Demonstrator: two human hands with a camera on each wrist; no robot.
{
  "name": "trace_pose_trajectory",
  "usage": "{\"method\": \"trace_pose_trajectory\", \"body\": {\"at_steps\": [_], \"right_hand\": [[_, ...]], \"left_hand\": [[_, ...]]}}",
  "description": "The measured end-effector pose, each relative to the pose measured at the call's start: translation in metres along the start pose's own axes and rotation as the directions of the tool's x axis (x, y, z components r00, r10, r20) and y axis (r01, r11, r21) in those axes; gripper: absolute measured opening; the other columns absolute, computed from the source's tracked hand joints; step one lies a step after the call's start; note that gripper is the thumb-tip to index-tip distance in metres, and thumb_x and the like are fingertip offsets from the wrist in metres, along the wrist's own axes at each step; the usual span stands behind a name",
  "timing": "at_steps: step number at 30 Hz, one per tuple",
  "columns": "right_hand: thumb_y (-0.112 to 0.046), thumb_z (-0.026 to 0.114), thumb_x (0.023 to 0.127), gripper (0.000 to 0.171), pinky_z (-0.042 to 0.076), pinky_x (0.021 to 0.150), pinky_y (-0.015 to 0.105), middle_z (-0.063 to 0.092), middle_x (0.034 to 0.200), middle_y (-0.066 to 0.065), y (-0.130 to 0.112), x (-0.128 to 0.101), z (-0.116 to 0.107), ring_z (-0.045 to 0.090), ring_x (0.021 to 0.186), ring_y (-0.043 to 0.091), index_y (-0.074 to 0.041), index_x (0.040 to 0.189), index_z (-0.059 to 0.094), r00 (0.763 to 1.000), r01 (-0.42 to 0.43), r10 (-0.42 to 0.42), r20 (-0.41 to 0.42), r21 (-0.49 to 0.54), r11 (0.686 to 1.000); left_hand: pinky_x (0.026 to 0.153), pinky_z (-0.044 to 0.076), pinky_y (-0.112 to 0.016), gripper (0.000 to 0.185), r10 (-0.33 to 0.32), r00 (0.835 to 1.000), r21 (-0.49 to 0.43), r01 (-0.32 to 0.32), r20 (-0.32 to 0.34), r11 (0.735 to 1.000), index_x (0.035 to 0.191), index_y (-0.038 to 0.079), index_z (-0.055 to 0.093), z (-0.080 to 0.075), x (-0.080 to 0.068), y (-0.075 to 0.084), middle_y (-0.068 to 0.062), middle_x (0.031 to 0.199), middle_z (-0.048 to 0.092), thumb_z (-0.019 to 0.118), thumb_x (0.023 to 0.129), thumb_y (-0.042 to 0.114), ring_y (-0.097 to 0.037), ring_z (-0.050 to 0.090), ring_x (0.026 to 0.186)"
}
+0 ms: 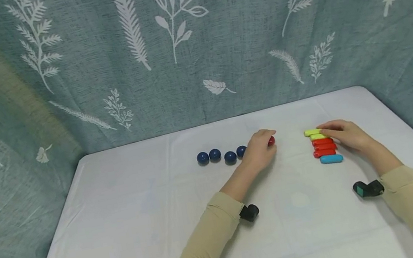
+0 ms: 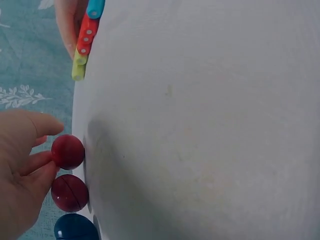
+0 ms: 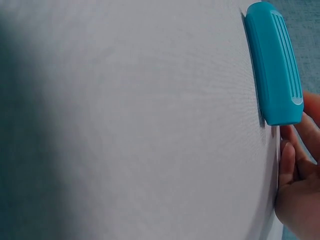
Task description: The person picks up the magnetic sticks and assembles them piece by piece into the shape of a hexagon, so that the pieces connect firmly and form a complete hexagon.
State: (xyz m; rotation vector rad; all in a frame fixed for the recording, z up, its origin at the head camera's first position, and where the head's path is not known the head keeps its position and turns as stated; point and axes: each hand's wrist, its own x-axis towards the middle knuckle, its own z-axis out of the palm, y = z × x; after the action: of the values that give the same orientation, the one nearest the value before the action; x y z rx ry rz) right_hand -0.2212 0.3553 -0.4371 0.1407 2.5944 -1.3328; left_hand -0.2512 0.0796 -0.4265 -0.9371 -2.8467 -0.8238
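My left hand (image 1: 259,151) is at the right end of a row of balls, its index finger stretched out above a red ball (image 2: 68,152). Fingertips touch that ball's side in the left wrist view. Beside it sits a darker red ball (image 2: 70,193), hidden behind the hand in the head view. Several dark blue balls (image 1: 230,158) continue the row leftward. My right hand (image 1: 343,133) pinches the right end of the far yellow highlighter-like stick (image 1: 312,132) between thumb and fingers. A second yellow stick (image 1: 317,137), red sticks (image 1: 323,147) and a blue stick (image 1: 331,159) lie nearer, side by side.
A white cloth (image 1: 132,225) covers the table, with its far edge against a green leaf-patterned curtain (image 1: 189,76). Black wrist cameras (image 1: 249,213) sit on both forearms. The ball row stands left of the stick column.
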Motion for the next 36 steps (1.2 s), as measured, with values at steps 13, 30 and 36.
{"method": "trace_pose_trajectory", "body": {"at_steps": [13, 30, 36], "right_hand": [[-0.046, 0.05, 0.091, 0.06, 0.024, 0.101, 0.056, 0.03, 0.14, 0.025, 0.002, 0.0, 0.001, 0.026, 0.127, 0.041, -0.001, 0.132, 0.045, 0.999, 0.018, -0.018, -0.027, 0.005, 1.0], [-0.047, 0.049, 0.091, 0.063, 0.025, 0.1, 0.057, 0.026, 0.142, 0.025, 0.001, 0.0, -0.001, 0.023, 0.127, 0.043, -0.002, 0.134, 0.042, 1.0, -0.006, 0.006, 0.001, -0.005, 1.0], [-0.048, 0.05, 0.091, 0.063, 0.025, 0.101, 0.057, 0.026, 0.143, 0.025, 0.0, 0.0, 0.001, 0.023, 0.128, 0.042, -0.003, 0.134, 0.043, 1.0, -0.015, 0.015, 0.007, 0.005, 1.0]], "left_hand": [[0.086, 0.043, -0.022, 0.03, 0.052, 0.998, 0.155, -0.056, 0.032, 0.986, 0.118, 0.013, 0.062, -0.001, -0.006, -0.001, -0.002, 0.114, 0.06, 0.062, 0.088, 0.016, -0.016, 0.054, 0.105], [0.088, 0.042, -0.02, 0.038, 0.105, 0.979, 0.1, -0.123, 0.172, 0.987, 0.119, 0.013, 0.062, -0.006, -0.033, 0.0, -0.002, 0.114, 0.06, 0.068, 0.083, 0.025, -0.011, 0.055, 0.105], [0.09, 0.039, -0.02, 0.044, 0.073, 0.975, -0.021, -0.07, 0.209, 0.997, 0.121, 0.012, 0.06, -0.006, -0.05, -0.007, -0.001, 0.114, 0.061, 0.07, 0.081, 0.03, -0.011, 0.054, 0.105]]}}
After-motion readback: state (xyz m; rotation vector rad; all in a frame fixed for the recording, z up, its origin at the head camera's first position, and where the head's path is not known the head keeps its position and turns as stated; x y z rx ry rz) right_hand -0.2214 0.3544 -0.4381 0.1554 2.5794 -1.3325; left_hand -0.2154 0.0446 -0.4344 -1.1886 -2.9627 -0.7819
